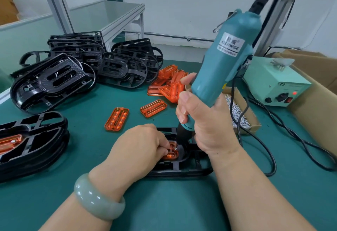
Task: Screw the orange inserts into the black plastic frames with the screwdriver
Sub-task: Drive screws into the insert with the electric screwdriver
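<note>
Head view, green bench mat [91, 203], items listed left to right.

1. Finished stack [36, 145], near left edge: black frames piled up, the top one with an orange insert fitted.
2. Frame pile [76, 66], rear left: bare black frames, loosely heaped.
3. Left hand [138, 145], jade bangle [98, 198] on the wrist: fingers curled, tips pinching at the seated insert [171, 155] just beside the driver's nose. Whether a screw sits between the fingertips cannot be told.
4. Loose inserts [116, 118]: two flat on the mat, with an insert heap [171, 83] behind them.
5. Working frame [182, 169], centre front: flat on the mat, carrying the seated insert.
6. Screwdriver [224, 61], teal, corded: nose down at the insert, body leaning up and to the right.
7. Right hand [204, 121]: wrapped tight round the lower barrel.
8. Screw box [238, 116], then the power unit [273, 86] with its red lamp lit, and a cardboard carton [313, 88] at far right.

Handling note, step in hand (driving a screw through the insert): bring the driver square to the screw and seat the bit fully before triggering. Press the insert flat in its recess, draw the fingertips clear of the bit, and stop once the screw is snug, since overdriving may crack the plastic.
</note>
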